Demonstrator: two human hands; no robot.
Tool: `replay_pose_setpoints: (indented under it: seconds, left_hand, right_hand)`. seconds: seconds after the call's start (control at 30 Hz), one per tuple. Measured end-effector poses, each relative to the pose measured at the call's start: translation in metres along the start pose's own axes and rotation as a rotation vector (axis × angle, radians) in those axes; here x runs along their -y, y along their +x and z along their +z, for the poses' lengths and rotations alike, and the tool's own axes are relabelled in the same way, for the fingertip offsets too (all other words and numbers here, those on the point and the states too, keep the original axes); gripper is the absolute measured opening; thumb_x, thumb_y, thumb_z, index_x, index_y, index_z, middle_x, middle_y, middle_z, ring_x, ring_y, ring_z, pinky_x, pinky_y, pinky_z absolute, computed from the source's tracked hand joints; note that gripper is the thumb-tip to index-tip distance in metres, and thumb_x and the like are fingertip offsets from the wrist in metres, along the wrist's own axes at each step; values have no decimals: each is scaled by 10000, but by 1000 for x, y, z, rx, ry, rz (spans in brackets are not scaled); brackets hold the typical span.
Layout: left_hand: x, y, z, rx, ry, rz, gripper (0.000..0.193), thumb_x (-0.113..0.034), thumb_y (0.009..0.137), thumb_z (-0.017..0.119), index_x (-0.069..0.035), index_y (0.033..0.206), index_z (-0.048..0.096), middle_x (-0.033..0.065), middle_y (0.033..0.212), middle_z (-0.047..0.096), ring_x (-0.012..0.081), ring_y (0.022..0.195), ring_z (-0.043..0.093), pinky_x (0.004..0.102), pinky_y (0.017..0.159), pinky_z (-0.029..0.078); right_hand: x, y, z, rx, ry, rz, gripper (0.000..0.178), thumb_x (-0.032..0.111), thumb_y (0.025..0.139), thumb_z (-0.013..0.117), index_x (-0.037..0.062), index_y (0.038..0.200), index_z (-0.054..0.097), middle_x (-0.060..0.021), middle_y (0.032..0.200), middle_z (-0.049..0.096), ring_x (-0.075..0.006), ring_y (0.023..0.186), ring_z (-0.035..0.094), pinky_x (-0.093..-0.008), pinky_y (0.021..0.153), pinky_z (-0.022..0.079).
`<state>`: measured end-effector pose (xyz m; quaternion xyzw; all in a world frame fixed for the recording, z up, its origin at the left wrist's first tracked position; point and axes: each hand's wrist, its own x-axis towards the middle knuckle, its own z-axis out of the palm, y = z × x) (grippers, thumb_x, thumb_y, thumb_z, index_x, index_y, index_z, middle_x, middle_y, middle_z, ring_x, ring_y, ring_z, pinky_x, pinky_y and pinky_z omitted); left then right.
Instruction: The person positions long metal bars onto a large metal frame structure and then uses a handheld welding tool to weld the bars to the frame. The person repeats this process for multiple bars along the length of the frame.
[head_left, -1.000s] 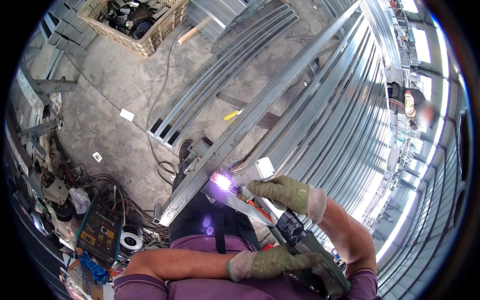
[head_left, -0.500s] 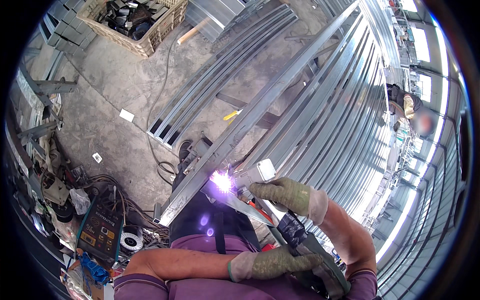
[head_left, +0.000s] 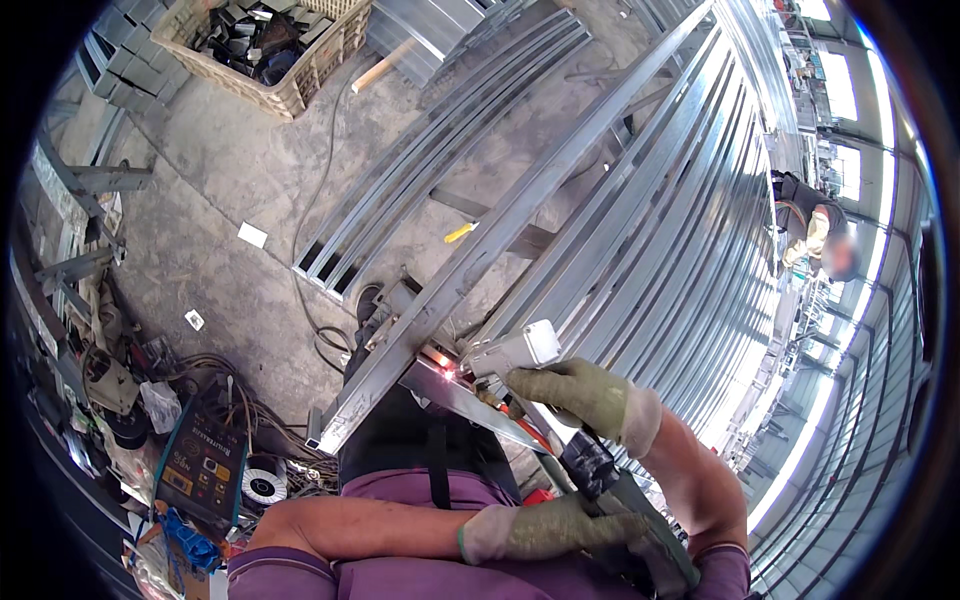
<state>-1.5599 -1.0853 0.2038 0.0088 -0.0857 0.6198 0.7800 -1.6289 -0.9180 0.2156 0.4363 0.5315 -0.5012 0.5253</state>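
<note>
My gloved right hand (head_left: 585, 395) is closed at a short pale square metal piece (head_left: 515, 350), which stands against the long steel beam (head_left: 500, 225). In my gloved left hand (head_left: 555, 528), lower down, is a dark green and black welding torch (head_left: 590, 465) with orange-red parts along its front. Its nozzle is partly hidden behind my right hand and the metal. A small red-hot weld spot (head_left: 447, 368) glows where the short piece meets the beam. Beneath the joint lies a flat metal plate (head_left: 470, 405), reaching toward my lap.
Many long steel tubes (head_left: 640, 260) lie side by side on the right. A yellow-handled tool (head_left: 460, 232) rests beyond the beam. At left are a welding machine (head_left: 200, 460), a wire spool (head_left: 263, 482) and cables. A plastic crate (head_left: 285, 95) holds metal offcuts. Another person (head_left: 805, 220) works far right.
The bright violet-white arc with sparks has died down to a small red glow. The short piece and my right hand have shifted slightly right. The other person has leaned over.
</note>
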Motion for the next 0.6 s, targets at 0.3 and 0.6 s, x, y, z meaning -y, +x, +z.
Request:
replay_pose_setpoints:
  seconds: [0.3,0.6]
  left_hand:
    - [-1,16,1,199,267,149,297,-257,1096,656,-31,1277,720,76,1181,761,151,1060,691,330,923,561]
    - [34,19,-17,224,253,179,304,-252,1109,634,-56,1332,700,90,1298,722,164,1148,663,357,997,540]
  right_hand:
    - [-20,-17,-7,-154,90,-106,694,669,909,791,4,1108,805,5,790,660,-66,661,533,-300,566,426]
    - [-53,-11,-7,-48,128,-191,814,695,899,781,54,1397,720,-124,1090,754,-146,1020,670,-249,884,519]
